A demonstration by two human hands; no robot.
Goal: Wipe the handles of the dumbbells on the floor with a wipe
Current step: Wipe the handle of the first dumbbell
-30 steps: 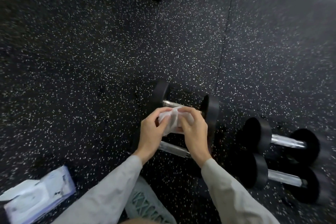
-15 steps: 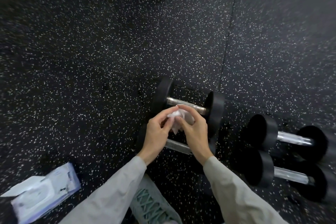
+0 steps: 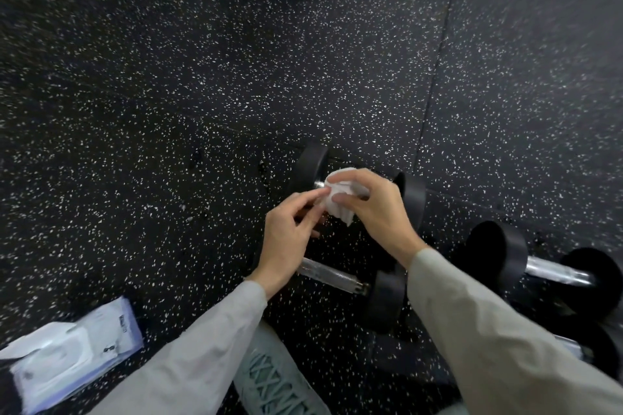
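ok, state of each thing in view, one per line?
wipe: crumpled, held in both hands.
right hand: grips the wipe above the far dumbbell's handle.
left hand: pinches the wipe's edge.
far dumbbell: on the floor.
near dumbbell: on the floor, handle bare.
wipes pack: on the floor, flap open.

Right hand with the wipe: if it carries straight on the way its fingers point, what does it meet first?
Likely the far dumbbell's handle, just beyond the wipe the right hand grips; depth is unclear.

The right hand [image 3: 374, 212] and wipe [image 3: 340, 199] hide most of the far dumbbell's handle [image 3: 318, 184]. The wipes packet [image 3: 67, 354] is cut off at the left edge; its print is too blurred to read
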